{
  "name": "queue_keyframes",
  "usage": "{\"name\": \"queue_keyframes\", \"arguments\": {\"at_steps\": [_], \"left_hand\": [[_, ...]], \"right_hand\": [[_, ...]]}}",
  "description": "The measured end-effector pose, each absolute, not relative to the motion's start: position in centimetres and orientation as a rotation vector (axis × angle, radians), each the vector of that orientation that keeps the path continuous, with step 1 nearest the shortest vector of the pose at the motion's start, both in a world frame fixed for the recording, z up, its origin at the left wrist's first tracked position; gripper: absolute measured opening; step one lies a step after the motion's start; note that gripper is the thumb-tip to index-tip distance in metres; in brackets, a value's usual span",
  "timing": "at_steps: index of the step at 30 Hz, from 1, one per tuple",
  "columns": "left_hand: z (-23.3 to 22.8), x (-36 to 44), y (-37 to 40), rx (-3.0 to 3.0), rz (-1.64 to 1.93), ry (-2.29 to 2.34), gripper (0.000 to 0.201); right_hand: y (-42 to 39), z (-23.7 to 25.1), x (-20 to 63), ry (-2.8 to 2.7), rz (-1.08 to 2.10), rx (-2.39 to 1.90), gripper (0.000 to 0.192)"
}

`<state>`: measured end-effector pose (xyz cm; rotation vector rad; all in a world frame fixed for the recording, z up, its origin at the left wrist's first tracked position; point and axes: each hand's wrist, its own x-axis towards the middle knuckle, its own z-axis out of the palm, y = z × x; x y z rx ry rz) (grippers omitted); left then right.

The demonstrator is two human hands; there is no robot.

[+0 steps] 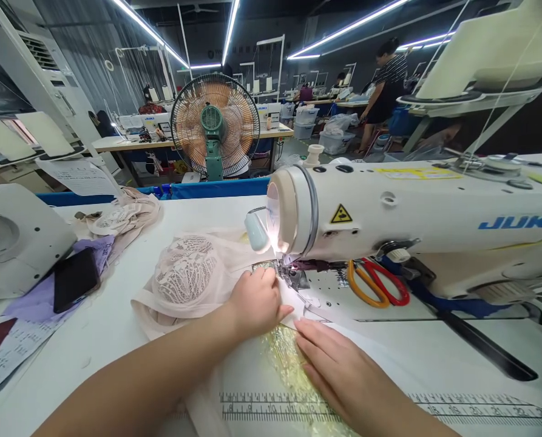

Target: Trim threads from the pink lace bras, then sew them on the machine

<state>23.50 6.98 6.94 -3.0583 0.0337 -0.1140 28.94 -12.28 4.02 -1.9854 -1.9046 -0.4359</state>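
Observation:
A pale beige lace bra cup [186, 273] lies on the white table under a white JUKI sewing machine [416, 212]. My left hand [257, 301] presses the beige fabric flat just left of the presser foot and needle [291, 273]. My right hand [338, 364] lies flat, fingers together, on the fabric in front of the needle, over a shiny yellowish patch [284, 358]. Neither hand grips anything; both hold the cloth down.
Orange and red scissors [377, 282] rest on the machine bed. A black phone [74, 279] lies on purple cloth at left, beside more lace pieces [122, 215]. A standing fan [215, 124] is behind the table. A person [384, 85] works at the back right. A printed ruler [275, 406] runs along the table's near edge.

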Motion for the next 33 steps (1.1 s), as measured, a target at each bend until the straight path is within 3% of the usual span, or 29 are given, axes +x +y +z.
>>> {"name": "queue_keyframes", "arguments": {"at_steps": [33], "left_hand": [[5.97, 23.82, 7.26, -3.170, -0.173, 0.024, 0.042]], "right_hand": [[-11.89, 3.87, 28.35, -1.968, -0.496, -2.055, 0.030]]}}
